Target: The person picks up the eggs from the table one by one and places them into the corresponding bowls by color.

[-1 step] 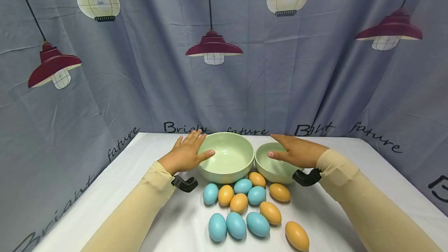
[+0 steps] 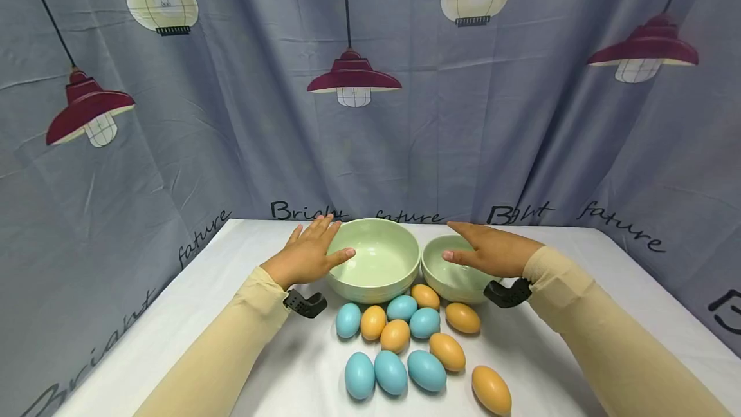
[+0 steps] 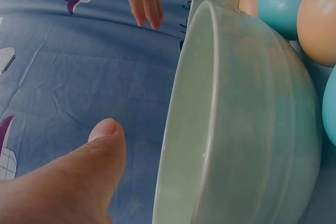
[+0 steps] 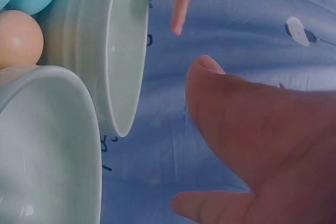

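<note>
My left hand (image 2: 307,257) hovers at the left rim of the larger pale green bowl (image 2: 379,259), fingers straight and thumb pointing over the bowl. Above the smaller pale green bowl (image 2: 454,284) on the right is my right hand (image 2: 494,251), its fingers extended and hiding part of that bowl. Neither hand holds anything. In front of the bowls lie several blue eggs (image 2: 390,373) and several orange eggs (image 2: 447,352). The left wrist view has my thumb (image 3: 107,150) apart from the big bowl's rim (image 3: 212,103).
A white cloth (image 2: 289,378) covers the table. The two bowls stand side by side toward its back edge. Behind hangs a grey-blue curtain (image 2: 370,159) printed with lamps and lettering. A black band (image 2: 305,304) is under the left wrist, another (image 2: 508,293) under the right.
</note>
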Demonstrator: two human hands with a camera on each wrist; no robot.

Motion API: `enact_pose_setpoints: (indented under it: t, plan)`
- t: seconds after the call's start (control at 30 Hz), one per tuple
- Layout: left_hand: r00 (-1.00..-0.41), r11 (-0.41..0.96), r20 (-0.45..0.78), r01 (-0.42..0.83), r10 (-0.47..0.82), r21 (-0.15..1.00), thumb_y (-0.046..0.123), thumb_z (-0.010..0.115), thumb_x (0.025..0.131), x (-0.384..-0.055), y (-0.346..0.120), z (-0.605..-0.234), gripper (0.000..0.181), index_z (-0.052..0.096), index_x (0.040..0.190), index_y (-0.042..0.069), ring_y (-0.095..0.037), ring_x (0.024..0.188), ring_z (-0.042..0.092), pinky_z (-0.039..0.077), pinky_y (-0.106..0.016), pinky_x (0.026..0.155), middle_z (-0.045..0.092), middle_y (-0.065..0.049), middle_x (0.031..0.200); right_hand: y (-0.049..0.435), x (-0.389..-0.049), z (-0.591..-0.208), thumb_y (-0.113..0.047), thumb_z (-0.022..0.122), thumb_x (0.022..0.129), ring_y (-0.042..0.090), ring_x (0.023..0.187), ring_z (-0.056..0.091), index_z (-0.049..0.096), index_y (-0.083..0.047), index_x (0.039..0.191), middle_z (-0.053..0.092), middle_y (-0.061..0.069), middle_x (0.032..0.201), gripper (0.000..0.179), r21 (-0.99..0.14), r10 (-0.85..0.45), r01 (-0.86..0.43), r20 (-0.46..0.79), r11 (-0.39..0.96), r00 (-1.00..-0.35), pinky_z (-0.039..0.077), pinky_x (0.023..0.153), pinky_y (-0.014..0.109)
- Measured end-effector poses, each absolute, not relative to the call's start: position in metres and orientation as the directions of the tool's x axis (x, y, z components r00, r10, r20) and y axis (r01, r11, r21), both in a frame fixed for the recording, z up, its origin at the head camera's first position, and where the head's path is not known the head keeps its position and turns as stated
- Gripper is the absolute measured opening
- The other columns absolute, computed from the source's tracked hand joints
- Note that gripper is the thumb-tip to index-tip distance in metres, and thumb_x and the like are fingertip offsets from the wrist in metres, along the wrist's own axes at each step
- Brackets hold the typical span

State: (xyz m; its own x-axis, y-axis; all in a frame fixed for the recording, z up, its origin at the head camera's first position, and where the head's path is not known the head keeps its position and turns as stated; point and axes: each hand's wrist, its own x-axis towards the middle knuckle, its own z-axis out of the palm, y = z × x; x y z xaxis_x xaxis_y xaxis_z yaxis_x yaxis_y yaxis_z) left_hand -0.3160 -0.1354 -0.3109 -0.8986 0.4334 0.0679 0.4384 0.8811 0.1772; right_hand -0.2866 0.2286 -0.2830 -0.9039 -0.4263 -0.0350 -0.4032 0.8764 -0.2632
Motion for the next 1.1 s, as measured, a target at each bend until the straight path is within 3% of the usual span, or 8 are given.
enact_pose_setpoints:
  t: [0.13,0.27,0.37,0.47,0.57,0.77,0.93,1.1]
  plan:
    - [-0.886,0.838,0.042,0.451,0.462,0.307,0.072,0.042,0.090,-0.322,-0.139,-0.317,0.095,0.010,0.157,0.013,-0.024,0.151,0.001,0.008,-0.050,0.120,0.008,-0.009,0.163,0.229,-0.286,-0.284,-0.079,0.038,0.086,0.039,0.141,0.033,0.028,-0.011,0.154,0.034,0.017,0.154,0.097,-0.254,-0.436,-0.417,-0.023,0.873,-0.900,0.027,0.113,0.057]
    - [-0.869,0.751,0.014,0.436,0.495,0.496,0.067,0.067,0.078,-0.330,-0.150,-0.324,0.113,0.009,0.157,0.011,-0.025,0.148,0.016,0.019,-0.048,0.119,0.014,-0.011,0.162,0.220,-0.281,-0.281,-0.070,0.050,0.088,0.033,0.134,0.045,0.047,-0.019,0.145,0.050,0.008,0.145,0.077,-0.229,-0.467,-0.479,0.106,0.848,-0.878,0.035,0.109,0.054]
    - [-0.859,0.700,0.019,0.430,0.512,0.570,0.056,0.080,0.072,-0.335,-0.158,-0.326,0.113,0.018,0.155,0.013,-0.026,0.138,0.038,0.030,-0.048,0.114,0.036,-0.011,0.153,0.201,-0.276,-0.282,-0.060,0.059,0.089,0.024,0.122,0.056,0.059,-0.023,0.135,0.062,0.000,0.131,0.059,-0.226,-0.565,-0.601,0.207,0.767,-0.799,0.045,0.101,0.048]
    - [-0.848,0.663,0.033,0.436,0.528,0.608,0.048,0.084,0.072,-0.338,-0.162,-0.328,0.104,0.026,0.153,0.018,-0.023,0.127,0.048,0.036,-0.046,0.110,0.049,-0.007,0.140,0.178,-0.269,-0.290,-0.052,0.066,0.088,0.015,0.104,0.063,0.066,-0.023,0.127,0.069,-0.006,0.114,0.048,-0.219,-0.690,-0.718,0.199,0.660,-0.695,0.051,0.089,0.037]
    - [-0.855,0.656,0.036,0.423,0.517,0.625,0.048,0.082,0.074,-0.339,-0.164,-0.337,0.104,0.022,0.155,0.019,-0.026,0.133,0.044,0.032,-0.049,0.112,0.044,-0.008,0.147,0.164,-0.264,-0.302,-0.045,0.072,0.085,0.010,0.092,0.063,0.070,-0.022,0.121,0.069,-0.010,0.104,0.043,-0.217,-0.754,-0.759,0.124,0.614,-0.645,0.051,0.080,0.028]
    - [-0.889,0.609,0.055,0.355,0.454,0.710,0.054,0.081,0.070,-0.339,-0.170,-0.363,0.122,0.003,0.158,0.022,-0.027,0.148,0.017,0.018,-0.052,0.118,0.008,-0.006,0.163,0.157,-0.261,-0.315,-0.034,0.083,0.075,0.009,0.081,0.062,0.074,-0.020,0.109,0.068,-0.006,0.097,0.037,-0.203,-0.760,-0.751,0.045,0.629,-0.649,0.050,0.073,0.023]
    - [-0.890,0.524,0.101,0.350,0.446,0.776,0.051,0.084,0.069,-0.339,-0.167,-0.372,0.126,0.001,0.158,0.019,-0.026,0.147,0.021,0.019,-0.049,0.118,0.009,-0.007,0.163,0.155,-0.258,-0.317,-0.037,0.084,0.073,0.007,0.078,0.059,0.074,-0.022,0.106,0.065,-0.008,0.093,0.038,-0.179,-0.752,-0.742,0.015,0.647,-0.659,0.049,0.072,0.022]
    - [-0.900,0.550,0.091,0.337,0.426,0.764,0.054,0.083,0.069,-0.335,-0.168,-0.373,0.124,0.002,0.158,0.022,-0.027,0.148,0.018,0.018,-0.051,0.118,0.010,-0.006,0.163,0.147,-0.254,-0.323,-0.042,0.083,0.074,0.001,0.073,0.053,0.074,-0.025,0.107,0.062,-0.011,0.086,0.038,-0.141,-0.747,-0.742,0.025,0.655,-0.665,0.047,0.068,0.021]
